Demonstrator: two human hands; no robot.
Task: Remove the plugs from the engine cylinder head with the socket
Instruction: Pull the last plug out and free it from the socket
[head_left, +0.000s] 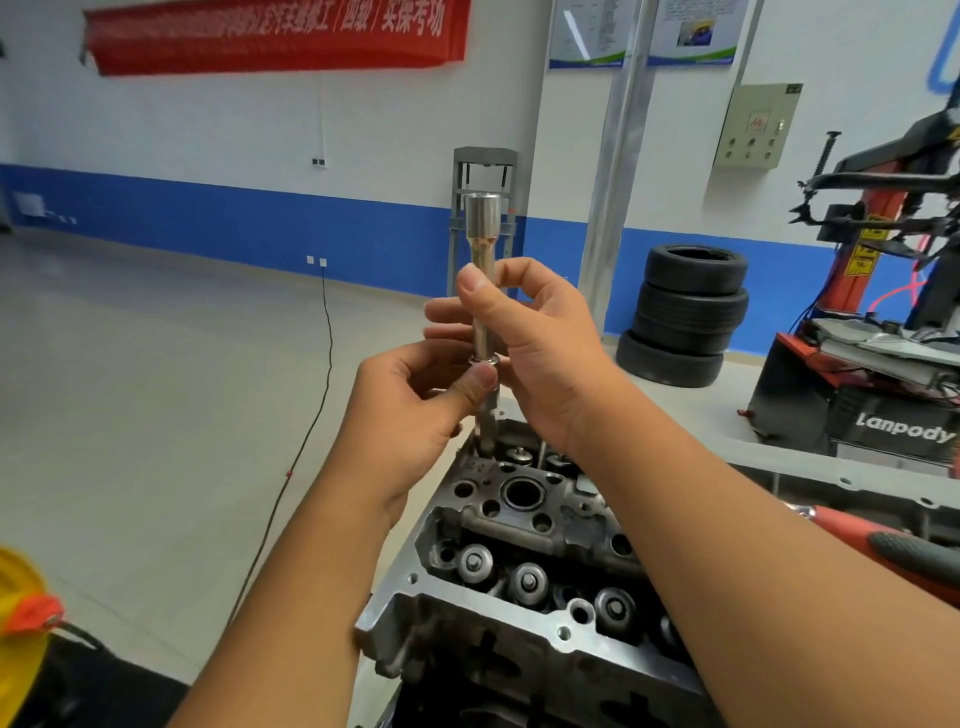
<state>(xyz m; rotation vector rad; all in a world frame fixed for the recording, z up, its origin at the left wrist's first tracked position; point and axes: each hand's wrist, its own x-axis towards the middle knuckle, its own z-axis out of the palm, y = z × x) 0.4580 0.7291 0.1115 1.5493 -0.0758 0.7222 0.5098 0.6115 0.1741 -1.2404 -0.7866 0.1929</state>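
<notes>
— Socket: where is it?

— Standing upright above the cylinder head. The right hand is gripping its shaft; the left hand is pinching the plug protruding beneath.

— Doing it well?

— Probably by pulling the plug straight out, keeping it over the head.
</notes>
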